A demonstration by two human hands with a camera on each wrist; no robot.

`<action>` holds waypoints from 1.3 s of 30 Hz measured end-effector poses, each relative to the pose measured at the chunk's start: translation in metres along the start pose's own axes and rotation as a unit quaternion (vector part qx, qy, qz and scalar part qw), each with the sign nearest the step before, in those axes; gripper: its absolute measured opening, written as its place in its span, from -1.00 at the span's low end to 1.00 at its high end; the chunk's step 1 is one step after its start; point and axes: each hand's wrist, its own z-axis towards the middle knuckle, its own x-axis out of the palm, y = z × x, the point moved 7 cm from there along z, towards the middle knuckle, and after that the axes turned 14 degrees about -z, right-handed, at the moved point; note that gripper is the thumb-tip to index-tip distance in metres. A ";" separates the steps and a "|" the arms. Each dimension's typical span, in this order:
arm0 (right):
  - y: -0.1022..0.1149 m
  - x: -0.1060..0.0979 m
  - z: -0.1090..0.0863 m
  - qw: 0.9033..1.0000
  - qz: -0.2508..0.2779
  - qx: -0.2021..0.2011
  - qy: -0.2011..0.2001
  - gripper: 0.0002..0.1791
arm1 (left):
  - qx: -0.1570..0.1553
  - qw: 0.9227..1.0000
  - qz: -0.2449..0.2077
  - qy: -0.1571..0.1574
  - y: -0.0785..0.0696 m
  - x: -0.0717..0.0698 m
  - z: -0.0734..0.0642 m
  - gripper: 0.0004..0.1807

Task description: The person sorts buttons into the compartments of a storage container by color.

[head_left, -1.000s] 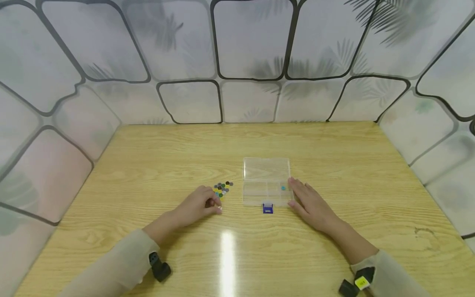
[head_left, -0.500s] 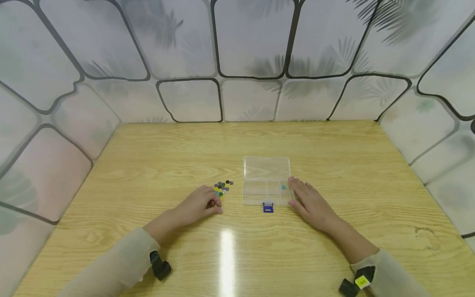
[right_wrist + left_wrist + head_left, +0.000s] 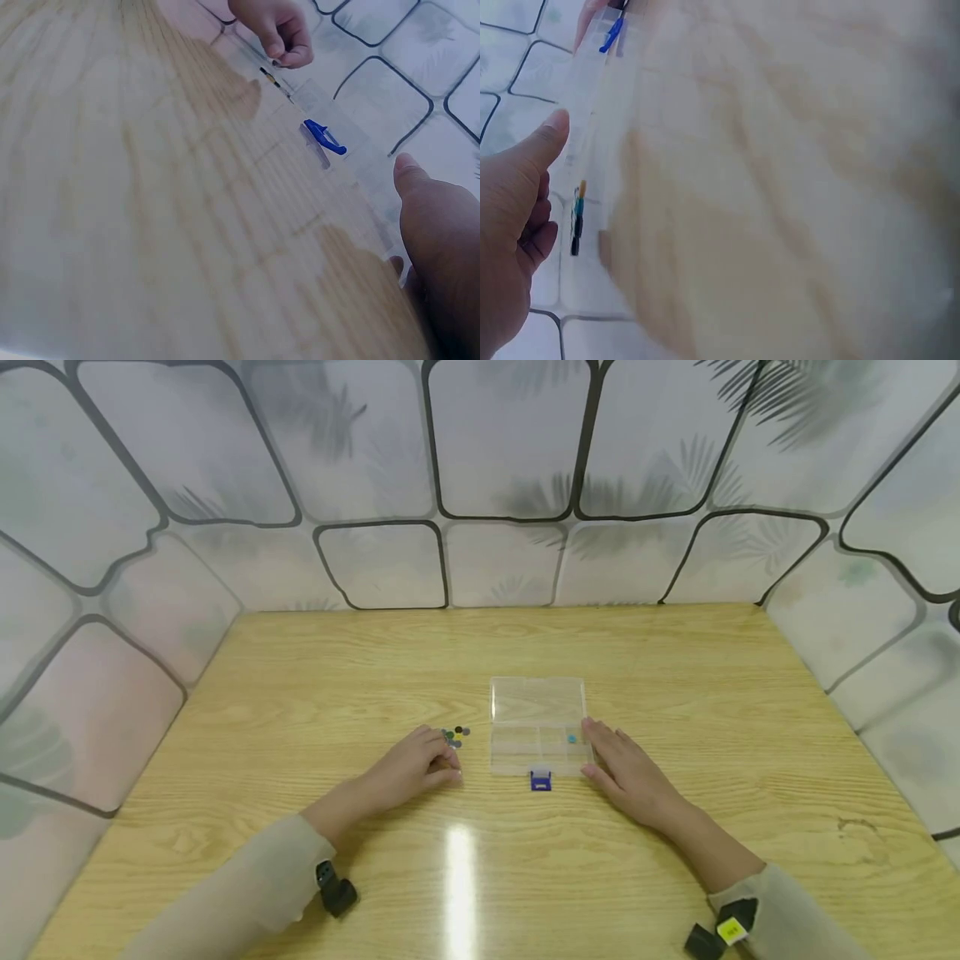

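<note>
Small round coloured discs (image 3: 457, 737), button-like, lie in a loose cluster on the table, partly hidden behind my left hand (image 3: 411, 770). That hand has its fingers curled and pinches a tiny piece at the tips of thumb and finger; its kind and colour are hard to tell. To the right, a clear plastic divided box (image 3: 515, 747) lies with its lid (image 3: 537, 700) laid back and a blue latch (image 3: 541, 781) at the front. One turquoise disc (image 3: 572, 739) sits in a right-hand compartment. My right hand (image 3: 633, 777) rests against the box's right side, fingers straight.
The wooden table (image 3: 360, 668) reaches back to a patterned wall covering (image 3: 510, 564) that also rises on both sides. Dark wrist cameras (image 3: 337, 893) are strapped over both sleeves. A bright light reflection lies on the front of the table.
My left hand has shifted slightly right and away from me, now covering more of the discs. The whitish piece seen at its fingertips earlier no longer shows clearly. My right hand and the box stay put.
</note>
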 end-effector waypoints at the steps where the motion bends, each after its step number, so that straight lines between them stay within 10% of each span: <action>1: 0.000 0.000 0.000 1.000 0.000 0.000 0.002 -0.29 | 0.005 1.000 0.000 -0.001 -0.002 0.000 0.002 -0.86; 25: 0.001 -0.002 0.000 1.000 0.006 0.005 0.005 -0.30 | 0.065 0.997 0.013 -0.034 -0.033 0.010 0.059 -0.81; 39: 0.001 -0.001 0.000 1.000 0.000 0.005 0.002 -0.30 | 0.018 1.000 0.003 -0.022 -0.043 0.017 0.092 -0.78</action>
